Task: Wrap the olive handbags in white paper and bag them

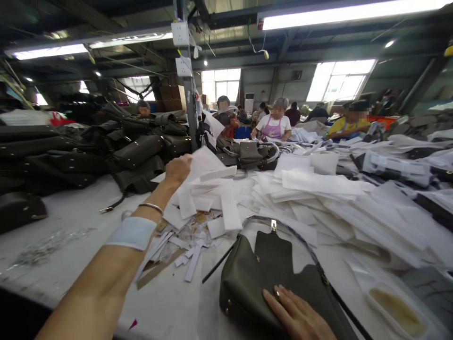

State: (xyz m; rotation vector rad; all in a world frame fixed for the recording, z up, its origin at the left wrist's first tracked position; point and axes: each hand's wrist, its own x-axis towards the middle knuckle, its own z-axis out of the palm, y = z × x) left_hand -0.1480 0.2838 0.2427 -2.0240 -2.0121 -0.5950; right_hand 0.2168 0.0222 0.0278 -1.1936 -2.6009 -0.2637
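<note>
A dark olive handbag [244, 278] lies on the table in front of me, its flap raised and a metal clasp [273, 225] at the flap's tip. Its wrapped handle arches over the far side, and a thin strap trails off to each side. Across the front of the bag, my right hand [299, 311] rests with fingers stretched out flat. My left arm reaches far forward. At its end, my left hand [179, 169] is closed at the edge of a thin white sheet [207, 160], above a heap of similar sheets; the fingertips are partly hidden.
White packing sheets [318, 189] pile up across the middle and right. Paper and card scraps [184, 245] lie left of the bag. Dark bags [71, 156] are stacked at the left, beside a metal post [191, 94]. A plastic tray [396, 307] is at right. Several people work beyond.
</note>
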